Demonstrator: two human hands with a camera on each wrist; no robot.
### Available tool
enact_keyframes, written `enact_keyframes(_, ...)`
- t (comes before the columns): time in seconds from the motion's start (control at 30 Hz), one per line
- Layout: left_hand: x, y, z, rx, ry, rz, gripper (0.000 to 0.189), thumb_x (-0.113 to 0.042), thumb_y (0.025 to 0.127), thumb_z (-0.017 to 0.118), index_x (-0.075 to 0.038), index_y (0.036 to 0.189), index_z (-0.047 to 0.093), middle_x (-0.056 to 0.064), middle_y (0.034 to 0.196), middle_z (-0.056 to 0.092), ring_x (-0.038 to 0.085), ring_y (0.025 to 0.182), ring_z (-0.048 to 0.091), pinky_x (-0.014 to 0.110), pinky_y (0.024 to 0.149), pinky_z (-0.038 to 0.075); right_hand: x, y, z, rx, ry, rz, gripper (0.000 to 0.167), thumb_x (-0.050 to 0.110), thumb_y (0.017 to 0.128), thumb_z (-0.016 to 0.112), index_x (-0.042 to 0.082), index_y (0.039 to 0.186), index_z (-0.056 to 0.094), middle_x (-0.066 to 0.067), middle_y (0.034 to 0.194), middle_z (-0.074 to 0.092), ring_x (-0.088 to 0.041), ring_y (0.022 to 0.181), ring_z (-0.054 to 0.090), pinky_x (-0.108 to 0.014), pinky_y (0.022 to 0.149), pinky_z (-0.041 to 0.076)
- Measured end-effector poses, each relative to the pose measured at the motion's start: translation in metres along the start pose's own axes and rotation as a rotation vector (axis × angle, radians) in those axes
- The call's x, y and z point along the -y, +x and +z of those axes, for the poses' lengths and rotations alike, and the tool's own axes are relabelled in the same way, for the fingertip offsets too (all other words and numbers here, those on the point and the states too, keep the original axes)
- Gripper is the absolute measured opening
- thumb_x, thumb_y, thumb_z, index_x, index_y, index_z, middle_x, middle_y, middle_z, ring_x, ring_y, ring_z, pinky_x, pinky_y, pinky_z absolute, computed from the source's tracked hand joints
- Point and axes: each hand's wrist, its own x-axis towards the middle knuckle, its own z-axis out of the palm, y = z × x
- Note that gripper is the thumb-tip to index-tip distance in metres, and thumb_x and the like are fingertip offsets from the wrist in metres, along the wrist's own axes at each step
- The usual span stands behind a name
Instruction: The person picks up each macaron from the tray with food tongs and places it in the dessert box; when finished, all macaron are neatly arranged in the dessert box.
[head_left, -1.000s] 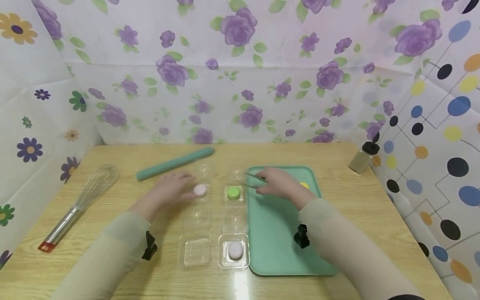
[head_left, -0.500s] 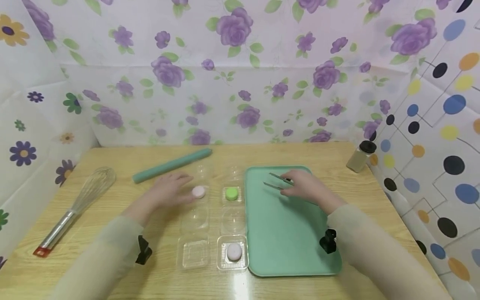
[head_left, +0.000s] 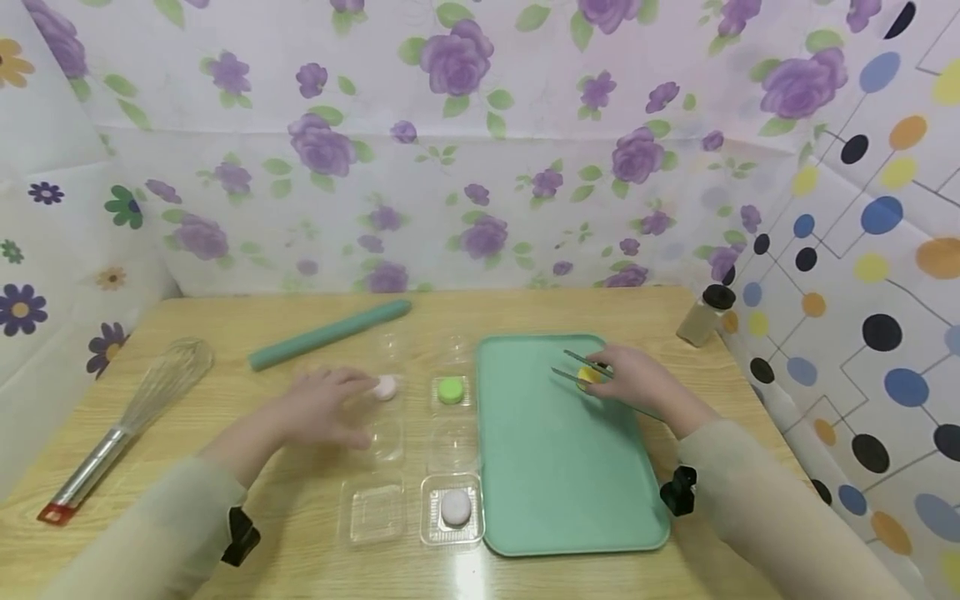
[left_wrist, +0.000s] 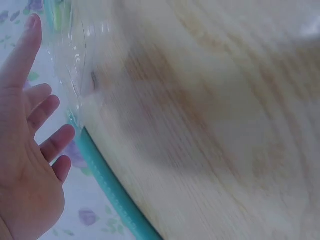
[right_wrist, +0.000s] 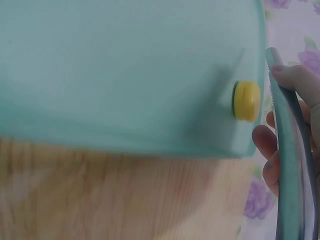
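Observation:
My right hand (head_left: 637, 383) grips a pair of green metal tongs (right_wrist: 286, 150), their two tips spread apart, over the far right part of the green tray (head_left: 555, 475). Just below the tongs a yellow macaron (right_wrist: 247, 101) lies on the tray. My left hand (head_left: 322, 408), fingers extended and holding nothing, hovers beside a pale pink macaron (head_left: 386, 387) in a clear plastic box; its fingertips overlap the macaron's edge in the head view. A bright green macaron (head_left: 450, 390) and a pale lilac macaron (head_left: 456, 507) sit in other clear boxes.
Clear lidded boxes stand in two columns left of the tray, including an empty box (head_left: 375, 512) at the front. A teal rolling pin (head_left: 330, 333) lies behind my left hand, a whisk (head_left: 142, 425) at far left. A black-capped jar (head_left: 705, 317) stands back right.
My right hand has carried the tongs rightward, from beside the green macaron's box to above the yellow macaron. My left hand has shifted slightly toward me, its thumb spreading wider. The head view has turned right.

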Motion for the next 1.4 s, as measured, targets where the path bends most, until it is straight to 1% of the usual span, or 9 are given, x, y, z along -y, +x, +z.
enact_keyframes(0.1, -0.004, -0.007, 0.001, 0.014, -0.009, 0.014, 0.085, -0.057, 0.07, 0.072, -0.016, 0.139, 0.046, 0.013, 0.14, 0.043, 0.045, 0.124, 0.036, 0.071, 0.098, 0.017, -0.004, -0.004, -0.001, 0.0, -0.001, 0.005, 0.053, 0.032, 0.083, 0.071, 0.001, 0.124, 0.059, -0.016, 0.117, 0.061, -0.033, 0.106, 0.057, -0.05, 0.088, 0.046)
enact_keyframes(0.2, -0.009, -0.013, 0.002, 0.024, -0.01, 0.037, 0.085, -0.057, 0.069, 0.073, -0.02, 0.14, 0.044, 0.01, 0.14, 0.043, 0.042, 0.121, 0.038, 0.069, 0.097, 0.022, -0.009, -0.008, -0.002, 0.006, -0.002, 0.007, 0.053, 0.032, 0.082, 0.071, 0.001, 0.124, 0.059, -0.015, 0.115, 0.062, -0.032, 0.103, 0.058, -0.049, 0.085, 0.047)
enact_keyframes(0.3, -0.013, -0.02, 0.003, 0.03, -0.005, 0.06, 0.088, -0.057, 0.067, 0.074, -0.019, 0.14, 0.044, 0.008, 0.139, 0.045, 0.038, 0.116, 0.041, 0.064, 0.096, 0.028, -0.01, -0.012, -0.006, 0.023, 0.008, 0.018, 0.053, 0.031, 0.083, 0.07, 0.001, 0.124, 0.059, -0.015, 0.114, 0.062, -0.032, 0.103, 0.058, -0.049, 0.084, 0.048)
enact_keyframes(0.47, -0.019, -0.032, 0.008, 0.046, 0.007, 0.087, 0.091, -0.058, 0.063, 0.076, -0.019, 0.139, 0.045, 0.007, 0.138, 0.047, 0.034, 0.114, 0.043, 0.061, 0.096, 0.028, -0.013, -0.017, -0.008, 0.029, 0.031, 0.051, 0.055, 0.031, 0.084, 0.07, 0.0, 0.127, 0.056, -0.018, 0.117, 0.06, -0.035, 0.106, 0.056, -0.051, 0.086, 0.046)
enact_keyframes(0.57, -0.023, -0.037, 0.009, 0.063, -0.004, 0.095, 0.092, -0.057, 0.061, 0.077, -0.019, 0.139, 0.045, 0.007, 0.138, 0.046, 0.037, 0.119, 0.041, 0.063, 0.097, 0.026, -0.018, -0.021, -0.006, 0.02, 0.039, 0.077, 0.056, 0.032, 0.084, 0.069, 0.002, 0.128, 0.055, -0.019, 0.12, 0.058, -0.037, 0.108, 0.054, -0.053, 0.086, 0.045)
enact_keyframes(0.77, -0.03, -0.048, 0.012, 0.085, 0.003, 0.12, 0.096, -0.06, 0.058, 0.077, -0.016, 0.138, 0.045, 0.008, 0.136, 0.048, 0.034, 0.113, 0.044, 0.062, 0.092, 0.032, -0.026, -0.025, -0.002, 0.007, 0.052, 0.089, 0.056, 0.034, 0.084, 0.069, 0.003, 0.128, 0.056, -0.019, 0.122, 0.057, -0.039, 0.11, 0.053, -0.054, 0.088, 0.044)
enact_keyframes(1.0, -0.033, -0.054, 0.021, 0.067, 0.021, 0.158, 0.097, -0.063, 0.055, 0.076, -0.015, 0.135, 0.048, 0.005, 0.132, 0.05, 0.027, 0.108, 0.045, 0.054, 0.089, 0.035, -0.028, -0.026, -0.002, -0.005, 0.085, 0.079, 0.055, 0.032, 0.084, 0.069, 0.003, 0.129, 0.056, -0.017, 0.121, 0.059, -0.036, 0.109, 0.055, -0.053, 0.088, 0.045)
enact_keyframes(1.2, -0.035, -0.056, 0.025, 0.065, 0.005, 0.177, 0.09, -0.061, 0.059, 0.075, -0.016, 0.132, 0.049, 0.002, 0.13, 0.051, 0.023, 0.107, 0.044, 0.051, 0.089, 0.035, -0.031, -0.032, -0.002, -0.007, 0.092, 0.055, 0.054, 0.029, 0.084, 0.07, -0.001, 0.126, 0.056, -0.018, 0.12, 0.06, -0.038, 0.109, 0.055, -0.053, 0.089, 0.044)
enact_keyframes(1.4, -0.038, -0.06, 0.026, 0.076, -0.029, 0.147, 0.091, -0.06, 0.059, 0.076, -0.015, 0.133, 0.047, 0.002, 0.131, 0.049, 0.023, 0.108, 0.043, 0.051, 0.089, 0.035, -0.031, -0.032, -0.002, 0.005, 0.091, 0.049, 0.055, 0.031, 0.084, 0.07, -0.002, 0.126, 0.056, -0.019, 0.119, 0.06, -0.038, 0.109, 0.055, -0.053, 0.088, 0.045)
